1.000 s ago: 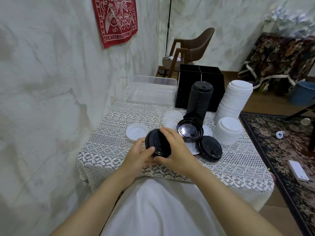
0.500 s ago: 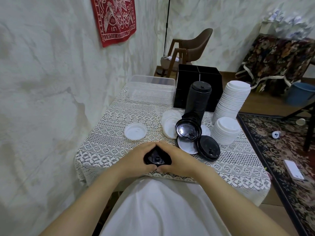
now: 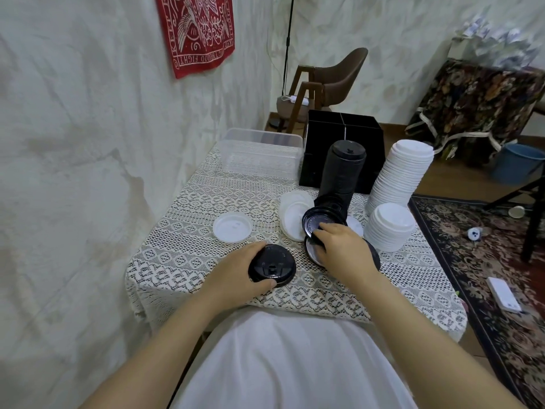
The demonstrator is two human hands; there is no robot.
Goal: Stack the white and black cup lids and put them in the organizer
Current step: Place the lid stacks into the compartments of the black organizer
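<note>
Hands have split since half a second ago: both were cupped round the small black stack, and now only the left hand holds it, thumb on the near rim, fingers curled round the far rim. It sits flat on the lace tablecloth near the front edge. Right hand has gone forward to the tilted black lid, which leans at the foot of the tall black stack. Fingertips are bent onto its lower edge, thumb hidden, so can't tell pinch from touch. A white lid lies flat under that hand, and another black lid pokes out on its right. Loose white lids lean just left of the tilted one. Single white lid further left, apart. Short white stack and tall white stack stand right of the black one. Black organizer behind them at the far edge, clear plastic tub beside it on the left.
</note>
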